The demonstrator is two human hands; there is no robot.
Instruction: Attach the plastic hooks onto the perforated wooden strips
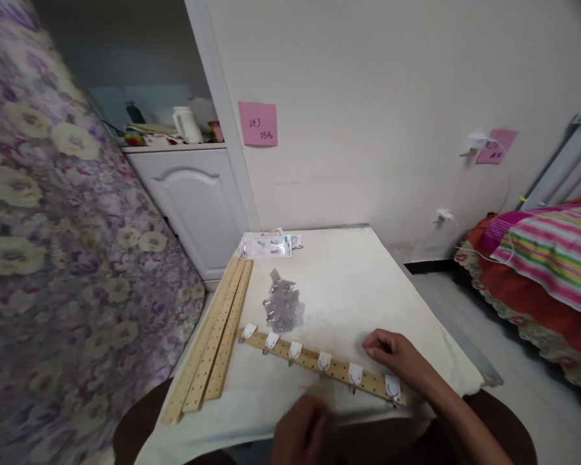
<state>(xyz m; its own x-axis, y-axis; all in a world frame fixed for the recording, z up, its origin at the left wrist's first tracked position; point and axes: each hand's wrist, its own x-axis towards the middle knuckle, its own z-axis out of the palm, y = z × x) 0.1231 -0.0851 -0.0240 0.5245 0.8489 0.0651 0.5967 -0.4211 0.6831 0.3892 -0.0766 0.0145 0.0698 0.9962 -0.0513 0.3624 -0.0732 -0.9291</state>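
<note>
A wooden strip with drilled holes [336, 368] lies slantwise across the near part of the table. Several small white cards or tags [324, 361], each with a looped cord or ring and a small metal piece, sit spaced along it. Just beyond the strip's right end, my right hand [392, 352] rests low over the cloth, its fingers curled in and nothing showing in them. My left hand [300, 429] is at the near table edge, below the middle of the strip; motion smears its fingers. Behind the strip is a pile of small greyish clear packets [284, 307] with tiny metal parts.
More perforated wooden strips [223, 323] lie side by side along the table's left edge. A clear plastic package [266, 245] is at the back left of the cloth-covered table [358, 278]. A floral curtain [68, 258] hangs at left; a bed [537, 271] stands at right.
</note>
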